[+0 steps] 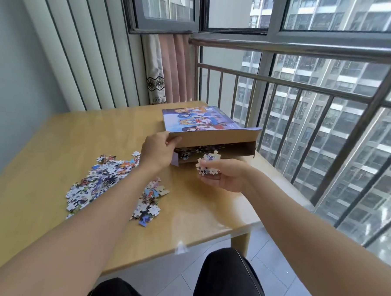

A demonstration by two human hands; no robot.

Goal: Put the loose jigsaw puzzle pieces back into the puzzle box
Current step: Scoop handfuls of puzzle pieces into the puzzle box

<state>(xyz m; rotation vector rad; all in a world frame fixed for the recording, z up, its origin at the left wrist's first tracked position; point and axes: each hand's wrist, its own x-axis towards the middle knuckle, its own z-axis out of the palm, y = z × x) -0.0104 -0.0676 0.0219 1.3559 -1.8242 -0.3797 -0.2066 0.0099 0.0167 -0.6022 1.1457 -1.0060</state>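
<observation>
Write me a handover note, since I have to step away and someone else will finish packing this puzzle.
Left hand holds the puzzle box flap up at its open end.
Right hand grips a handful of pieces just in front of the opening.
Done: some pieces already lie inside the box.
Left: drop in this handful, then the big pile and smaller pile on the table.

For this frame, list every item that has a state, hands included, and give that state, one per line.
Illustrated cardboard puzzle box: lying flat on the table, near flap lifted, some pieces visible inside.
Left hand: grips the lifted flap's left corner.
Right hand: holds a handful of jigsaw pieces in front of the box opening.
Loose colourful jigsaw pieces: scattered in piles on the table.
Light wooden table: bears the box and the piles.
</observation>
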